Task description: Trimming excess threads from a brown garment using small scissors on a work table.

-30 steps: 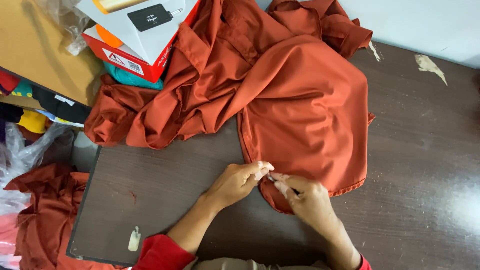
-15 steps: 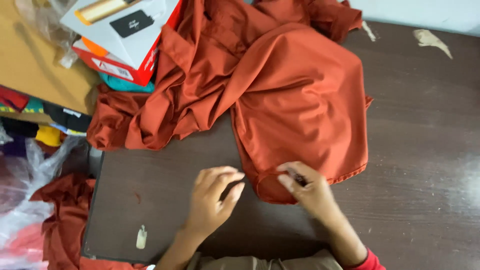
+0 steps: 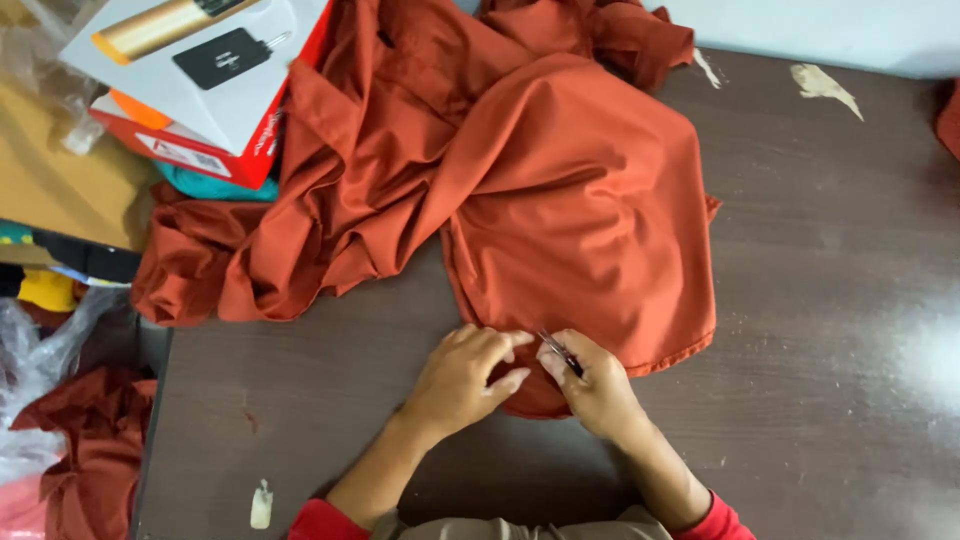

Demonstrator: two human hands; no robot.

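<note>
— Rust-orange garment [image 3: 560, 190]: where?
— Spread and bunched over the upper middle of the dark wooden table [image 3: 830, 300]; its hemmed lower edge lies nearest the person.
— Left hand [image 3: 462, 378]?
— Palm down on the hem, fingers curled and pressing the cloth flat.
— Right hand [image 3: 598, 388]?
— Closed around a small metal tool [image 3: 560, 352], its tip at the hem just beside the left fingertips.
— Surroundings?
— Red-and-white box [image 3: 200, 95] at upper left, touching the cloth. More orange fabric [image 3: 85, 450] off the table's left edge.
</note>
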